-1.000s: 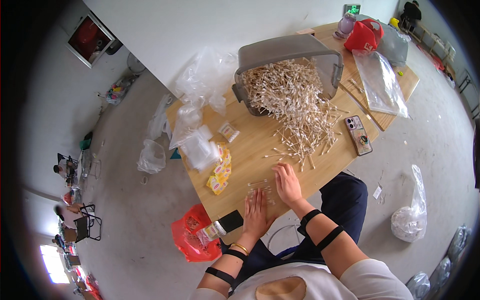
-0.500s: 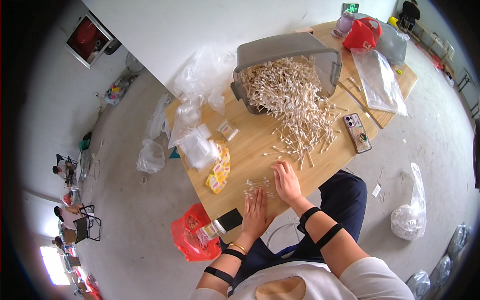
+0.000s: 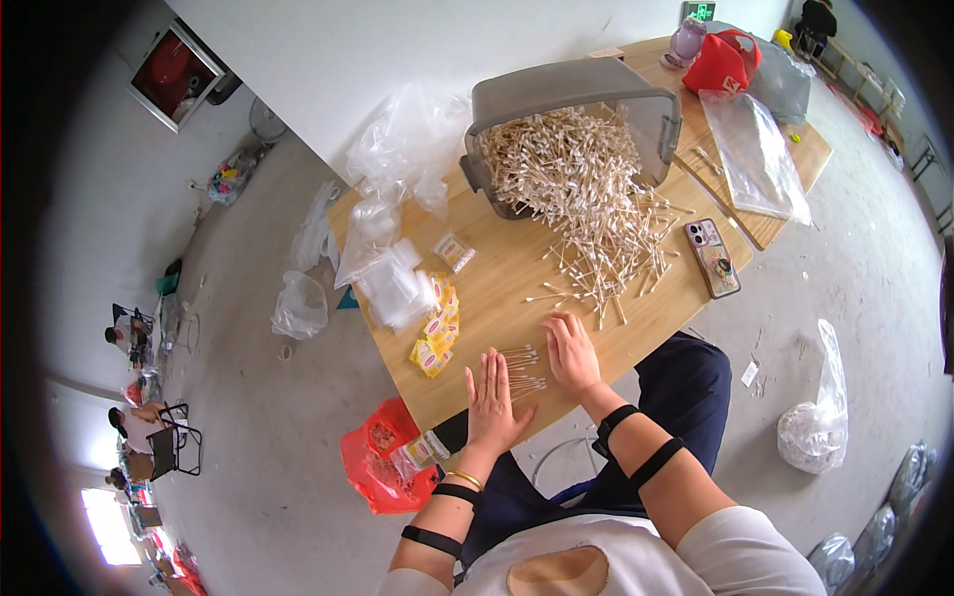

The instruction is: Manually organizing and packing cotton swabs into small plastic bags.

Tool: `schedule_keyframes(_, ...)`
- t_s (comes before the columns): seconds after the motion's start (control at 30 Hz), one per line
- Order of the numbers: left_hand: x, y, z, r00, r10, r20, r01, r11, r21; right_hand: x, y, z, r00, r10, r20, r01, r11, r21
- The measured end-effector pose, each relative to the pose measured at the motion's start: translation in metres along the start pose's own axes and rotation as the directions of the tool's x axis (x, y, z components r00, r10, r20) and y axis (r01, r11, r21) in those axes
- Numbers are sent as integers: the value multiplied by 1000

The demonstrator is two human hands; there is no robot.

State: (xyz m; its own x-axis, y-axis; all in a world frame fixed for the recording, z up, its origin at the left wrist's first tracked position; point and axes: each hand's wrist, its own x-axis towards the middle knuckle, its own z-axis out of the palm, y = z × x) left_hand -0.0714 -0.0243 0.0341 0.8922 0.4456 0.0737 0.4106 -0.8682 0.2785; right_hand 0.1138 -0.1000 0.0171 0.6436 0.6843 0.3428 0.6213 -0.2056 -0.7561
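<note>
A small row of cotton swabs (image 3: 523, 370) lies side by side on the table near its front edge. My left hand (image 3: 492, 402) is flat and upright-edged at the row's left ends, fingers stretched out and thumb apart, hiding part of the swabs. To the right of the row, my right hand (image 3: 573, 356) rests on the tabletop with its fingers loosely bent and nothing visible in it. Beyond it, a big heap of swabs (image 3: 611, 243) spills from a grey plastic bin (image 3: 571, 84) tipped on its side.
Yellow printed cards (image 3: 434, 338), clear plastic bags (image 3: 397, 288) and a small filled packet (image 3: 454, 252) lie on the left. A phone (image 3: 713, 258) sits near the right edge of the table (image 3: 487, 298). A red bag (image 3: 383, 452) hangs at the front left corner, beside a packet of swabs (image 3: 425, 450).
My left hand has moved left and slightly away from me, off the middle of the swab row to its left ends. My right hand has shifted only slightly.
</note>
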Motion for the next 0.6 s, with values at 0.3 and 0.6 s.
schedule_keyframes(0.3,28,-22,-4,999,-47,12,47,999,-14,-1,-2,1,1000,-6,12,6,1000,23)
schedule_keyframes(0.6,-15,-15,-5,978,-130,-166,111,987,-118,0,-3,1,1000,-17,13,16,999,39)
